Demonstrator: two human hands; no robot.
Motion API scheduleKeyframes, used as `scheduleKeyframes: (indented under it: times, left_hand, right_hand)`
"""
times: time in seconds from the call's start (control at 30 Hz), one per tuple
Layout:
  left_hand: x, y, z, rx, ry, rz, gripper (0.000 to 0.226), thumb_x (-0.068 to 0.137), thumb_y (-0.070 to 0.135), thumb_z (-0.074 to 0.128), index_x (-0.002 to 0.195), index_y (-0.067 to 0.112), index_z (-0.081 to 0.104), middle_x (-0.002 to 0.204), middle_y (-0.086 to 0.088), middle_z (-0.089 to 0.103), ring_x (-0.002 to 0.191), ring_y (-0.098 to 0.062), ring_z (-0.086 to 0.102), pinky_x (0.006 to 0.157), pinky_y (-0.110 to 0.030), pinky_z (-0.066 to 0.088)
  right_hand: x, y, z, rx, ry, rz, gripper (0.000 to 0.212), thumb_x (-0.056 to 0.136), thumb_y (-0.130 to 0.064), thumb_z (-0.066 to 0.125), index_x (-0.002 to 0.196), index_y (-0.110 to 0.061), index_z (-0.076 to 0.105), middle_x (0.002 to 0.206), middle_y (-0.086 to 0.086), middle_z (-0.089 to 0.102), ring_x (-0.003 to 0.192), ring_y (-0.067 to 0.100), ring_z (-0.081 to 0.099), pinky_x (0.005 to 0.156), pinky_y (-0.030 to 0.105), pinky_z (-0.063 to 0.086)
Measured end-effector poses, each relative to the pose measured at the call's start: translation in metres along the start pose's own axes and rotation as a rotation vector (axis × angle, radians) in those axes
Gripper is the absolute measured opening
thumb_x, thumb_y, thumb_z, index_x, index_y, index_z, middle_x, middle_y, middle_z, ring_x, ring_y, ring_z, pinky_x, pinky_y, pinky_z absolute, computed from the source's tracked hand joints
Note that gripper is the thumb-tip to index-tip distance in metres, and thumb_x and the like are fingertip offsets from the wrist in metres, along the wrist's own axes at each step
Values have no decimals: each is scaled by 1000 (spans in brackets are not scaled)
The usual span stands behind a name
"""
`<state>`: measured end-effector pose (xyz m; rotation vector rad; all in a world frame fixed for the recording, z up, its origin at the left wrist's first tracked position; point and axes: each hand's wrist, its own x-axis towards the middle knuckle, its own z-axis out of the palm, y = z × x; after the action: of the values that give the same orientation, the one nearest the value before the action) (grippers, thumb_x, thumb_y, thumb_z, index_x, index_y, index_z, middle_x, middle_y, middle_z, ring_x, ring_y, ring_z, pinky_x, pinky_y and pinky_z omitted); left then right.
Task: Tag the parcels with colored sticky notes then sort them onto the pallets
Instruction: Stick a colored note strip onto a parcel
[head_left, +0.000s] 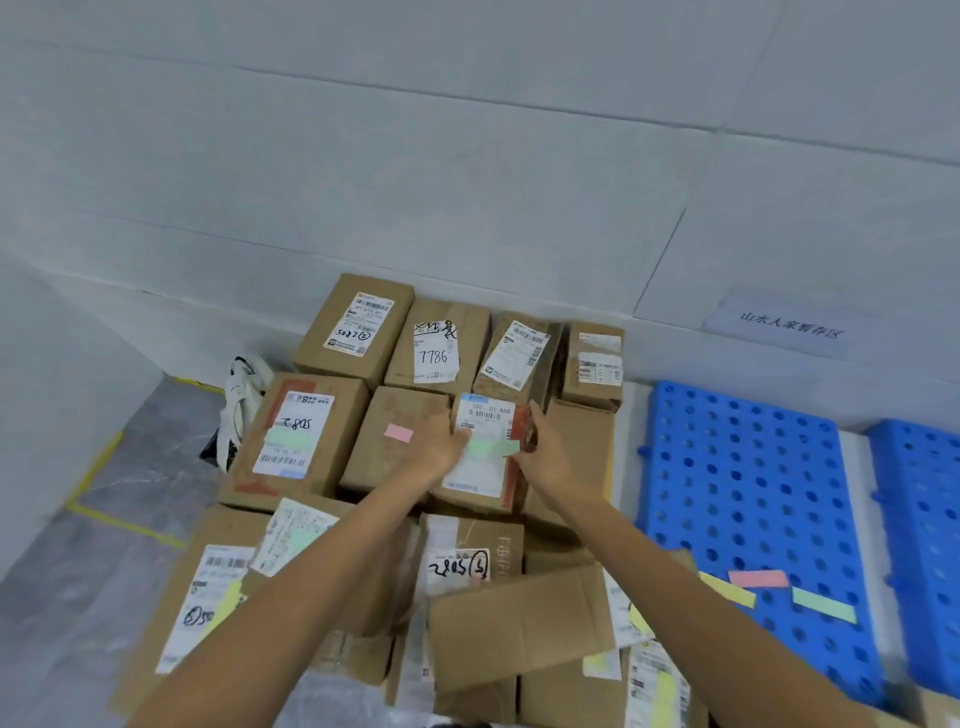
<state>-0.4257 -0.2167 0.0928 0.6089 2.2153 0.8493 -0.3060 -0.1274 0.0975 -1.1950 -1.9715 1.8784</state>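
Observation:
Several brown cardboard parcels lie packed together on the floor by the wall. Both my hands are on one small parcel (485, 457) in the middle, which bears a white label and a green sticky note (493, 448). My left hand (441, 447) grips its left side, and my right hand (543, 457) holds its right edge, fingers curled round it. The neighbouring parcel (395, 441) carries a pink note (398, 433). Another parcel (296, 436) at the left has a green note. Pink, yellow and green sticky-note pads (758, 578) lie on the blue pallet (753, 499).
A second blue pallet (924, 509) lies at the far right. A black-and-white bag (239, 410) leans beside the left parcels. Yellow tape (98, 467) marks the floor on the left. A paper sign (789, 325) hangs on the white wall behind.

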Motion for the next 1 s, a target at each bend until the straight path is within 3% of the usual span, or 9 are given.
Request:
scheduleKeyframes:
  times: [0.17,0.27,0.33,0.4,0.5,0.6,0.77,0.87,1.0]
  left_hand:
    - [10,-15,7,202,-65,30,40,100,12,43,140,8,37,142,-7,44,128,-22,44,94,-22,37]
    - [13,-12,15,314,34,170,45,100,12,43,144,9,36,147,-7,37,135,-21,36,108,-26,34]
    - [12,2,25,245,-22,283,37,100,10,42,137,11,48,138,-5,48,128,-18,45,102,-22,35]
    - [12,14,40,154,-163,291,32,100,11,41,130,12,55,129,-5,56,116,-18,55,93,-22,41]
    - [15,22,64,130,-355,165,35,101,16,41,135,15,48,125,-8,58,100,-19,60,80,-25,48]
    - [15,24,81,168,-453,70,45,101,19,42,144,19,31,127,-8,54,107,-20,57,83,-27,47]
    - [13,34,89,92,-328,0,41,98,14,45,137,20,35,115,-7,58,97,-21,59,81,-35,52]
    - [0,47,83,-40,-234,49,36,99,8,42,134,17,41,110,-6,58,91,-18,57,65,-23,45]
    - [-31,78,73,-226,27,255,35,93,-7,44,119,13,55,103,1,58,97,-12,55,76,-14,43]
  right_hand:
    - [17,25,11,-128,39,72,52,95,-6,51,143,-20,36,129,0,53,119,19,54,92,35,53]
    - [23,34,-3,-247,191,97,36,96,-7,48,131,-13,50,124,4,56,113,20,55,92,29,48]
    - [26,40,-23,-348,365,111,29,95,-2,46,122,-4,54,115,9,57,109,25,55,87,26,43]
    - [31,49,-47,-448,463,148,33,95,-3,46,128,-3,49,120,18,53,109,32,53,88,33,44]
    - [37,56,-66,-367,314,401,47,99,-10,42,143,-8,28,136,20,42,121,35,47,96,43,44]
    - [36,56,-66,-72,155,634,40,101,-11,34,141,-11,31,140,15,41,126,33,42,105,49,39]
    - [33,47,-75,-48,207,548,42,100,-5,27,141,-11,33,138,13,43,123,30,43,100,43,42]
    - [25,41,-97,-21,210,492,46,98,-5,31,144,-12,32,139,12,43,119,28,44,98,40,42]
    - [-1,17,-125,163,203,327,41,98,-18,49,138,-13,41,134,8,50,105,20,48,83,35,41]
